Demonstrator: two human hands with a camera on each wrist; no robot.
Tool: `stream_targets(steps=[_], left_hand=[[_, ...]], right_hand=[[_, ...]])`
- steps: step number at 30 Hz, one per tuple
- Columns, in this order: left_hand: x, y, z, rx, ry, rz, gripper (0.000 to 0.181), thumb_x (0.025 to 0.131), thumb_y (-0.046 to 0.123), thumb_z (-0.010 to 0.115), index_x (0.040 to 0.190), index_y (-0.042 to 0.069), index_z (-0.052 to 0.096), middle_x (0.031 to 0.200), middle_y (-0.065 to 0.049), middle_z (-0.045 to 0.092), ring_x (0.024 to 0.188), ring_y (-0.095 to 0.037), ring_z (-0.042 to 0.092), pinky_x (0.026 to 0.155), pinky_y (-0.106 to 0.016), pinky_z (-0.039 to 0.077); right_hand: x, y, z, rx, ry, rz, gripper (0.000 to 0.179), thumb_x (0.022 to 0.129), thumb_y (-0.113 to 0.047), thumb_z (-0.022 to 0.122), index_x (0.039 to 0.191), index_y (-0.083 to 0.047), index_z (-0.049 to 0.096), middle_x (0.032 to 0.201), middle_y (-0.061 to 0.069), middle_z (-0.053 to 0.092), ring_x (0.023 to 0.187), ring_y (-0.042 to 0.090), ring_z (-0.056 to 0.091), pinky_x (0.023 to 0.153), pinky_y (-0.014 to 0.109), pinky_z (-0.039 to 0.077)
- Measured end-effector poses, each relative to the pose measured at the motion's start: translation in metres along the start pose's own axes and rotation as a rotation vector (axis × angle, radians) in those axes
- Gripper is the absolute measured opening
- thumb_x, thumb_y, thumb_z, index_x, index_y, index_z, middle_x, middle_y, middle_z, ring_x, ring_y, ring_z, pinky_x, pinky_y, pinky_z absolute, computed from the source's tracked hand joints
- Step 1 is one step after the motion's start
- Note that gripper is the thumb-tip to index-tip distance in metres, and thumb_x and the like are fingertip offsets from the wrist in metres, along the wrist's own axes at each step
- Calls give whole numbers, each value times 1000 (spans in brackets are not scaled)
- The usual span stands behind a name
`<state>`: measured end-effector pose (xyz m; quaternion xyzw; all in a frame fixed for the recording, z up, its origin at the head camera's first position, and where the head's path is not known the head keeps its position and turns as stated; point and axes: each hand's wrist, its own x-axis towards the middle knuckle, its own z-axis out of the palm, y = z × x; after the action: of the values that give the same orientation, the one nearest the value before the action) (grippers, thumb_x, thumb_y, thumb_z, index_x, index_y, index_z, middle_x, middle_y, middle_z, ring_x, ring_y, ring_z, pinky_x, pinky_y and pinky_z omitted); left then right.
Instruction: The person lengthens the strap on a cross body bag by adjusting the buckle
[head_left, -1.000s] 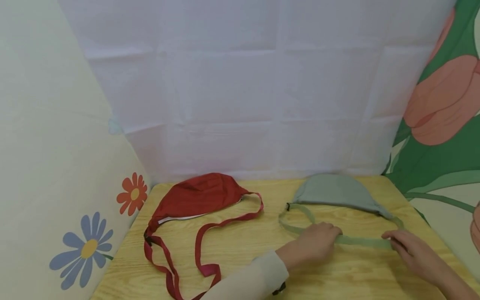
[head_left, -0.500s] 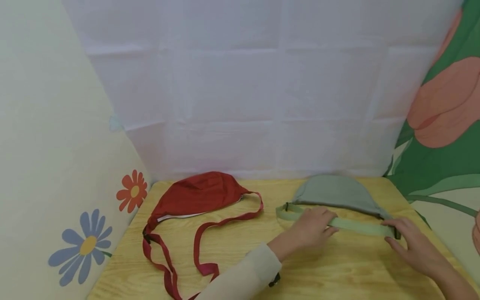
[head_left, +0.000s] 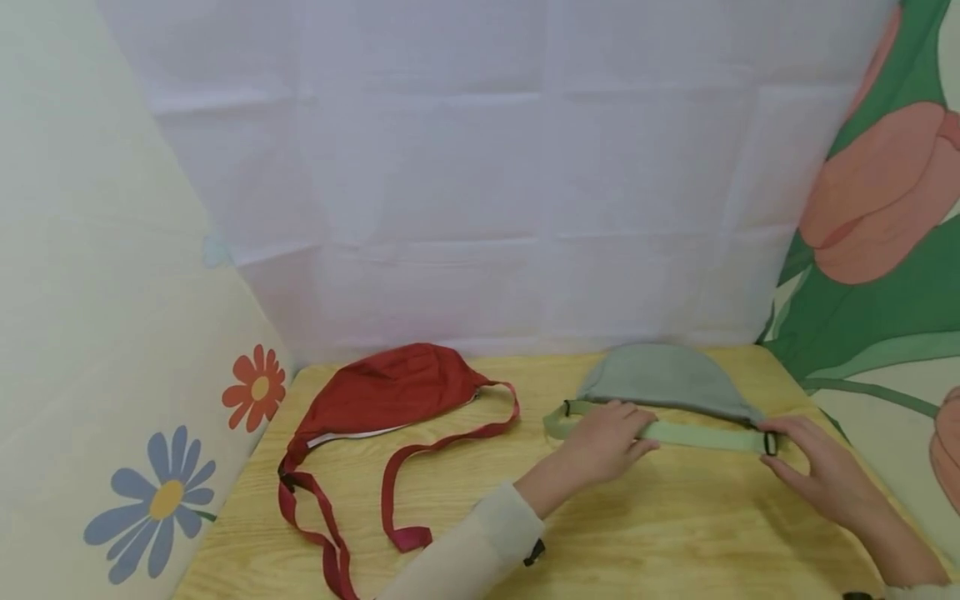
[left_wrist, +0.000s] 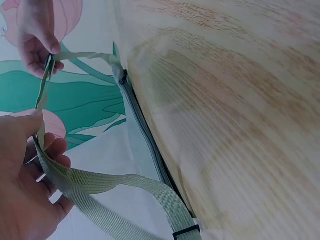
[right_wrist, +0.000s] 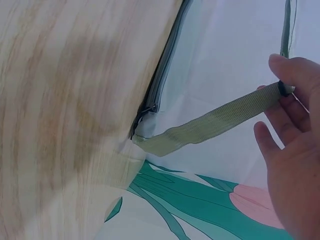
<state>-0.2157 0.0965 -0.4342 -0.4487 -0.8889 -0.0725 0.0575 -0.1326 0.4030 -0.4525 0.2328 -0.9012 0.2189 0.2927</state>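
A grey-green waist bag (head_left: 663, 375) lies at the back right of the table, its zipper (right_wrist: 160, 70) along the near edge. My left hand (head_left: 603, 442) pinches its light green strap (head_left: 705, 436) between thumb and fingers; the left wrist view shows the webbing doubled there. My right hand (head_left: 817, 471) pinches the other end of this stretch at a black strap slider (head_left: 770, 443), thumb below and fingers above. Between the hands the strap runs nearly straight, raised in front of the bag. Another black slider (left_wrist: 186, 232) sits on the strap at the bag's left end.
A red waist bag (head_left: 397, 387) lies on the left of the wooden table (head_left: 675, 533), its red strap (head_left: 397, 467) winding toward the front. A small black piece (head_left: 534, 552) shows beside the left sleeve (head_left: 480, 542). A white cloth (head_left: 465, 183) hangs behind the table.
Both hands have moved back toward the bag, bringing the green strap up near it. The black slider, hidden at first, now shows in the right hand's fingers.
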Motion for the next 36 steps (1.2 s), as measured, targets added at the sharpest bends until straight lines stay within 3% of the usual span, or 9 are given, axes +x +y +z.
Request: stream_targets(steps=[8,14,20,24,31,36], left_hand=[[-5,1,-4,-42,18,-14,45,106,47,45,141,23,58,128,10,64,112,-7,60,95,-23,48],[-4,2,-3,-40,30,-33,39,103,42,58,135,20,63,123,7,65,109,-9,61,91,-23,50],[2,8,1,-143,-39,-93,36,98,29,65,133,21,63,122,9,66,99,-4,62,75,-20,51],[9,14,7,-187,-95,-109,43,95,32,69,136,24,59,124,12,67,88,1,60,67,-18,48],[24,35,18,-157,-150,-104,54,92,44,74,140,29,54,130,14,64,106,-3,64,78,-21,53],[33,47,25,-150,-136,-101,49,93,37,73,138,28,54,116,15,67,88,0,63,63,-19,48]], right_hand=[[2,-1,-4,0,7,50,54,66,7,87,116,-1,68,106,7,67,109,-17,45,88,4,35],[4,-4,-4,14,5,73,53,67,4,88,116,-5,69,105,4,68,104,-15,49,86,5,37],[7,-6,-2,36,-3,86,53,68,3,88,117,-7,70,107,2,69,103,-14,51,87,5,39],[8,-7,-2,44,-14,84,53,69,3,87,118,-7,70,107,1,69,102,-12,53,87,6,40],[7,-7,-1,55,-21,94,50,70,2,87,117,-6,71,109,2,70,103,-12,53,87,5,40],[5,-8,-2,64,-11,86,51,68,4,87,116,-6,71,112,-5,68,107,-16,51,88,6,42]])
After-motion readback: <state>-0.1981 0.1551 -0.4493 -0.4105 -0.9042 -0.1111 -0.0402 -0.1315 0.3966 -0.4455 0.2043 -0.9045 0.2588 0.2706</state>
